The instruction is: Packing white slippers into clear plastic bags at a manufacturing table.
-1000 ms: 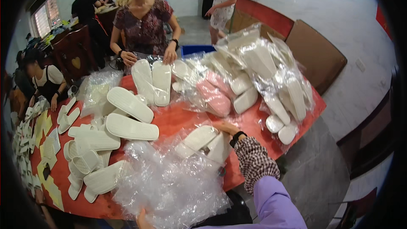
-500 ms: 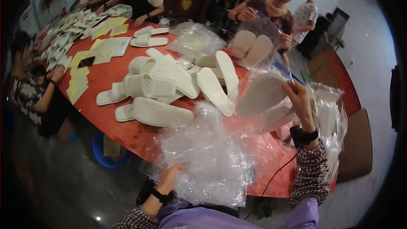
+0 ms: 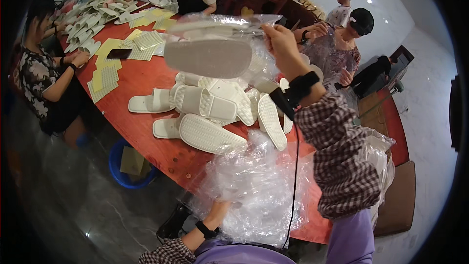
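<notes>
Near the upper middle of the frame the right hand (image 3: 279, 44) is raised above the table, fingers pinched tight on the edge of a clear plastic bag (image 3: 220, 32) that holds a pair of white slippers (image 3: 207, 57) — one grey-white sole faces the camera, lying flat and wide inside the film. The right sleeve is checked, with a black band at the wrist and a thin black cord hanging from it toward the lower edge. The left hand (image 3: 222, 205) sits at the lower middle, sunk into a heap of crumpled clear bags (image 3: 254, 186) at the near rim of the table; the film hides its fingers, so I cannot tell how far they are closed or whether they have hold of anything. Between the two hands, at the centre of the frame, lies a pile of loose white slippers (image 3: 210, 112) on the red table (image 3: 146, 83), some sole up with a dotted tread. Toward the upper left, pale yellow-green rectangular sheets (image 3: 105, 76) lie in rows beside a dark phone (image 3: 118, 54), and more slippers are spread in front of seated people. Under the table edge at the lower left stands a blue tub (image 3: 122, 173) with a brown cardboard piece in it. At the right edge more filled clear bags (image 3: 378, 151) are stacked.
</notes>
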Demonstrator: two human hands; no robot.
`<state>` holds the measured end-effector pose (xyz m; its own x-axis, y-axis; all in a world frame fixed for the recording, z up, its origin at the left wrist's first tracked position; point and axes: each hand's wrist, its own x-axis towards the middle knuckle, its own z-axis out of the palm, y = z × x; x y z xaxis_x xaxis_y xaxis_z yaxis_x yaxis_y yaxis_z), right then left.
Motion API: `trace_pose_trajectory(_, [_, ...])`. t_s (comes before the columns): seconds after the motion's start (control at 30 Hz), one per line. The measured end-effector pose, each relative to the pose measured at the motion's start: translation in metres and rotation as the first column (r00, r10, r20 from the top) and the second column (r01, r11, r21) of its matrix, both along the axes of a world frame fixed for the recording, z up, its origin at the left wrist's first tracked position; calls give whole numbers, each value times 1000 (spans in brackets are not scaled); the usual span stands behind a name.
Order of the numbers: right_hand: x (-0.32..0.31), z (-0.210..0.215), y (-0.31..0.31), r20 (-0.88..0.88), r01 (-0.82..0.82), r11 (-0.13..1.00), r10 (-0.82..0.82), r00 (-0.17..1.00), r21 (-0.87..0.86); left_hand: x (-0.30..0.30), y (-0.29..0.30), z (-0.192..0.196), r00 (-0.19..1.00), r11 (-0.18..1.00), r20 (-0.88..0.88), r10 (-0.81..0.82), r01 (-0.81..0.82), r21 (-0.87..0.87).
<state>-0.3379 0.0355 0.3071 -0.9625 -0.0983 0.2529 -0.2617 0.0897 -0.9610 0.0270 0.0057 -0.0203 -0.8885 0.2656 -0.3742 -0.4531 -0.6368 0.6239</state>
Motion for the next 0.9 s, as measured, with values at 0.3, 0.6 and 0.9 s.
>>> trace_pose_trajectory(0.3, [-5,-33,-23,97,26,998,-21,995,-57,-1,0,4,1000,1000,-12,0,0,28])
trace_pose_trajectory(0.6, [20,45,-8,-227,-272,930,217,949,-249,0,-4,4,999,1000,-44,-28,29,11])
trace_pose_trajectory(0.9, [139,138,216,-791,472,831,-64,608,295,-22,-6,64,1000,1000,12,14,-14,14])
